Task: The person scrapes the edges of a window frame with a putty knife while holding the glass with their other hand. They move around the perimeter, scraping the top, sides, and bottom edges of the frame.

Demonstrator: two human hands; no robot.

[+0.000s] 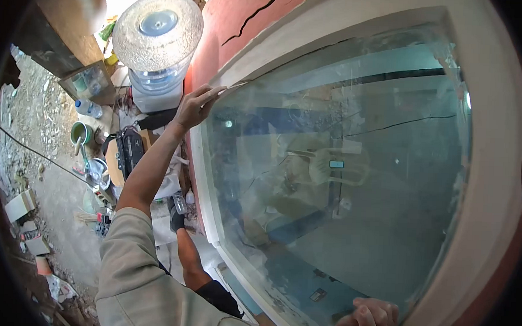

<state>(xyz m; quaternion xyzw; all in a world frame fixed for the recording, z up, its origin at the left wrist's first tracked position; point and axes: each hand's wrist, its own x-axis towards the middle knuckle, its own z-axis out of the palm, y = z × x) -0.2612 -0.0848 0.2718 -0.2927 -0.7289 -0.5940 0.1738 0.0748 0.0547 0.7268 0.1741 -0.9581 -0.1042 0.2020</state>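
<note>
A large glass pane [342, 166] sits in a white frame [205, 178] set in a red wall. My left hand [195, 106] reaches to the pane's far corner and pinches a thin flat blade [232, 87] laid along the seam between glass and frame. My right hand [367, 320] rests with curled fingers on the glass at the near edge; whether anything is inside it is hidden. The glass reflects a person and a white plastic chair.
A water dispenser with an upturned bottle [157, 42] stands by the wall beyond my left hand. Below it lie a black bag [130, 150], a green bucket [80, 133], a plastic bottle [88, 107] and tools. Rubble and bricks [20, 205] cover the ground. The wall has a crack [253, 16].
</note>
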